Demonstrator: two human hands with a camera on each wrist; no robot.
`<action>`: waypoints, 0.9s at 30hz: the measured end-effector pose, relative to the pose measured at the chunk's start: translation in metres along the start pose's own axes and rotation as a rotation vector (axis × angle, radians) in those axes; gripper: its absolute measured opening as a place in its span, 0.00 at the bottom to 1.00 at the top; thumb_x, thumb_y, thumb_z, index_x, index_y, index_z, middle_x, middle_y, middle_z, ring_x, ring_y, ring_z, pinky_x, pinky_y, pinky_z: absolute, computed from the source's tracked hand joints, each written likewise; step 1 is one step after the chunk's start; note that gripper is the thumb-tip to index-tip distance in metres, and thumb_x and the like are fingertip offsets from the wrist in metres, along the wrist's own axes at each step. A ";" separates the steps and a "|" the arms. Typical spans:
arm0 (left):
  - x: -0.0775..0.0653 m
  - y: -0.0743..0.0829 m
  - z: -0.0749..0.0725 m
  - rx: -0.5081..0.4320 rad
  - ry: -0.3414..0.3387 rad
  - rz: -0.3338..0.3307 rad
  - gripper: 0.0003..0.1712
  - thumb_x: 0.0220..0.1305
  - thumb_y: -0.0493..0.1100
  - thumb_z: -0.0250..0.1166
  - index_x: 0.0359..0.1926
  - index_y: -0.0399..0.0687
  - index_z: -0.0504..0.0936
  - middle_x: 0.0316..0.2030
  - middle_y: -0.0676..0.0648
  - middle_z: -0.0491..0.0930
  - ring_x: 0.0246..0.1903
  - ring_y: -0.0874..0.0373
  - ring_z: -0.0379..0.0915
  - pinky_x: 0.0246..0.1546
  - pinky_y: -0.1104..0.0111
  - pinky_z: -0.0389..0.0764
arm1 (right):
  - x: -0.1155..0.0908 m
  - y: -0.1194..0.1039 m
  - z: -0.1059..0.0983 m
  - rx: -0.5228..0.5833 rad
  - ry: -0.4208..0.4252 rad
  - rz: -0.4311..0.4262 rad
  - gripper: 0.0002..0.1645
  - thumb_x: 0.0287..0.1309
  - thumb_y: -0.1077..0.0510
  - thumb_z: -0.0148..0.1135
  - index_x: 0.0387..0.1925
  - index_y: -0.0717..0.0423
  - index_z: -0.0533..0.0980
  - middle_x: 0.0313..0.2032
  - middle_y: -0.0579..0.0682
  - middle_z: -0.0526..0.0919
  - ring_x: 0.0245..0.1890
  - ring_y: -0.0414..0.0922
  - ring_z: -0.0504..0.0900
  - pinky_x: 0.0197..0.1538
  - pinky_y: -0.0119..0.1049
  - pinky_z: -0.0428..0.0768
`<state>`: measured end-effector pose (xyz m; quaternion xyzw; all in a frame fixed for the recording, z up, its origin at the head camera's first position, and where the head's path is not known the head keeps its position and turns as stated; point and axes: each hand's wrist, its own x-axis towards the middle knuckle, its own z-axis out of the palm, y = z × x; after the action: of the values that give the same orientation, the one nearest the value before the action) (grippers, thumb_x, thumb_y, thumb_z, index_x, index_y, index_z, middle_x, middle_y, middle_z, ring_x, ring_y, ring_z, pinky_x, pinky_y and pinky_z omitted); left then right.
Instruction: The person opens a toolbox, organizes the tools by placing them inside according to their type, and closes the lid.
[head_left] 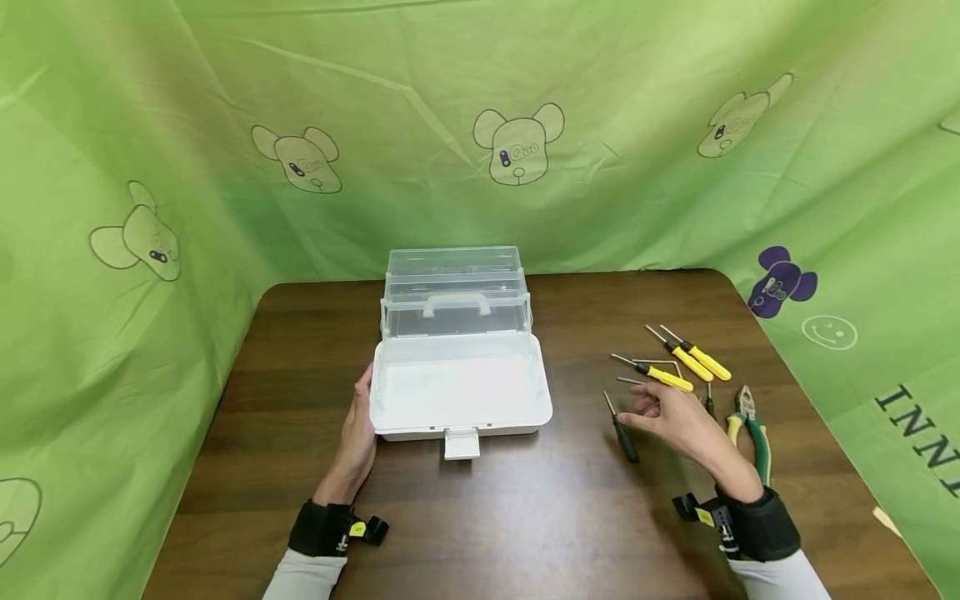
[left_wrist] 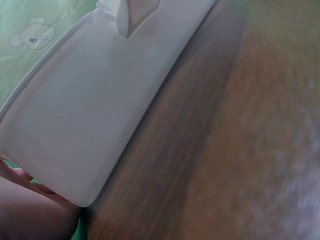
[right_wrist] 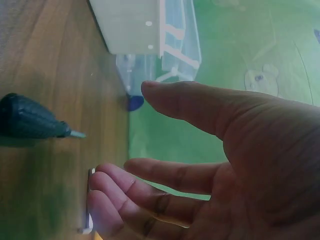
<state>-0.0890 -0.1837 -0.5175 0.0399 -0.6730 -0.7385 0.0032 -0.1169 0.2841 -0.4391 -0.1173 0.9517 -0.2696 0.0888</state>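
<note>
A white plastic toolbox stands with its clear lid tipped back, and no tools lie in its tray. Against the box's left side rests my left hand; its fingers are mostly hidden behind the wall in the left wrist view. My right hand hovers over the tools with thumb and fingers apart and nothing between them. Just left of it lies a dark-handled screwdriver, also seen as a dark green handle in the right wrist view. An L-shaped hex key lies beyond the fingers.
Several yellow-handled screwdrivers lie at the right. Green-and-yellow pliers and another dark-handled tool lie beside the right hand. A latch tab juts from the box front. Green cloth hangs behind the wooden table.
</note>
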 end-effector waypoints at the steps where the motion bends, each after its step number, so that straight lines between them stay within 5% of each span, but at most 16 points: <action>1: 0.000 0.000 0.000 0.000 -0.001 -0.001 0.39 0.86 0.62 0.26 0.87 0.50 0.44 0.85 0.47 0.41 0.83 0.50 0.35 0.80 0.49 0.41 | -0.002 0.001 0.001 -0.006 0.003 0.012 0.35 0.61 0.51 0.78 0.57 0.75 0.79 0.37 0.56 0.89 0.36 0.52 0.89 0.38 0.48 0.84; 15: 0.000 0.000 -0.002 0.009 -0.019 -0.005 0.38 0.86 0.62 0.26 0.87 0.50 0.43 0.85 0.48 0.40 0.83 0.53 0.34 0.80 0.50 0.40 | -0.016 0.005 0.019 0.003 -0.019 0.154 0.38 0.63 0.46 0.76 0.59 0.76 0.77 0.41 0.59 0.89 0.40 0.54 0.89 0.41 0.50 0.85; 27: 0.001 -0.001 -0.001 0.004 -0.005 -0.006 0.39 0.86 0.63 0.26 0.87 0.50 0.43 0.85 0.48 0.40 0.83 0.52 0.34 0.81 0.50 0.40 | -0.016 0.004 0.028 -0.029 0.010 0.187 0.35 0.61 0.46 0.77 0.55 0.72 0.81 0.38 0.55 0.89 0.38 0.54 0.88 0.41 0.52 0.83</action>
<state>-0.0899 -0.1843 -0.5181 0.0401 -0.6744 -0.7373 -0.0007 -0.0957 0.2781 -0.4628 -0.0279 0.9627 -0.2468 0.1069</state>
